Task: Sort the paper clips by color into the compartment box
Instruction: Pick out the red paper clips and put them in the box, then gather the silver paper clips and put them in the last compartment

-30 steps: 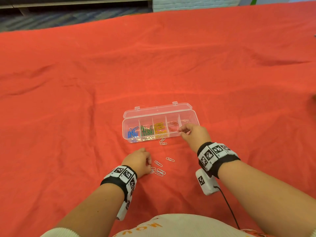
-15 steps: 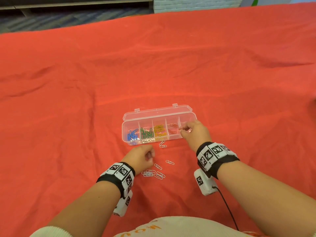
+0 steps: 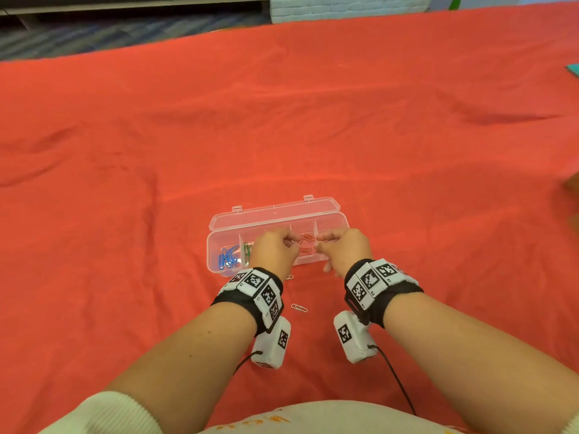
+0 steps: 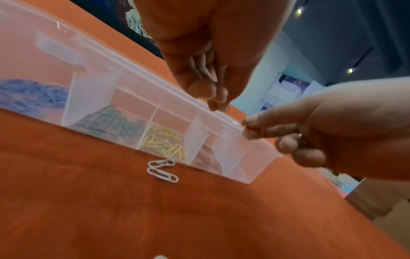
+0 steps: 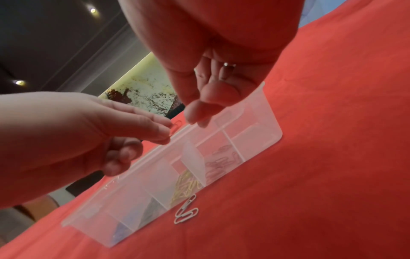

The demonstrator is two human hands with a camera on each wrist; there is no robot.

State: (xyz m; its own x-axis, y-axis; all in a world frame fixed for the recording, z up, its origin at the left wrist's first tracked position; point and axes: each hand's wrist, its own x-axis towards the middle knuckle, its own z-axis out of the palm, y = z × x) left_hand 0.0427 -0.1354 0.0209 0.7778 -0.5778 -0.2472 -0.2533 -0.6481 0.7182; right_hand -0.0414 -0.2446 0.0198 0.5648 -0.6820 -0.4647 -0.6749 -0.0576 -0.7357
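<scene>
The clear compartment box [image 3: 219, 242] lies open on the red cloth, holding blue clips [image 3: 227, 260], green clips [image 3: 247, 252], yellow clips [image 4: 165, 146] and red clips [image 3: 305, 245] in separate compartments. My left hand [image 3: 289, 244] hovers over the middle of the box. In the right wrist view this left hand [image 5: 166, 129] pinches a reddish paper clip [image 5: 176, 125] between thumb and forefinger. My right hand [image 3: 319, 242] is just to its right, above the box, thumb and forefinger tips together [image 4: 247, 129]. Whether it holds anything is unclear.
Two white clips [image 4: 162, 170] lie against the box's near wall, and another white clip [image 3: 299, 307] lies on the cloth between my wrists. Wrinkled red cloth [image 3: 407, 151] covers the whole table around the box. A teal object [image 3: 573, 75] is at the far right edge.
My left hand left the loose white clips on the cloth and rose to the box, meeting the right hand. The right hand stayed over the box's right half.
</scene>
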